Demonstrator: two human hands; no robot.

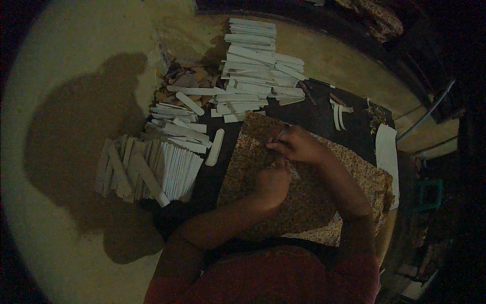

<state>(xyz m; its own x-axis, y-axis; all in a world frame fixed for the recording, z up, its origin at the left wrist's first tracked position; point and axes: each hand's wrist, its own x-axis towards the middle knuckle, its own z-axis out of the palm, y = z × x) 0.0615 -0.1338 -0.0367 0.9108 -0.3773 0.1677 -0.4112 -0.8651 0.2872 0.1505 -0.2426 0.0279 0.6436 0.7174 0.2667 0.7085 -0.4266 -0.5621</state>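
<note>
A brown patterned sheet (309, 202), cloth or paper, is spread over the dark table in front of me. My left hand (276, 181) rests on its middle, closed, with thumb and finger pointing up toward the other hand. Just beyond and to the right, my right hand (296, 144) is bent over the sheet with its fingers curled together. The fingertips of both hands lie close to each other. Dim light and the fingers themselves hide whatever is pinched there.
Stacks of white strips (248, 66) stand at the back, with more strips (179, 169) at the left. One round-ended strip (215, 147) lies beside the sheet. Brown scraps (190, 77) are heaped behind. Curved white pieces (337, 114) and a white stack (387, 157) lie right.
</note>
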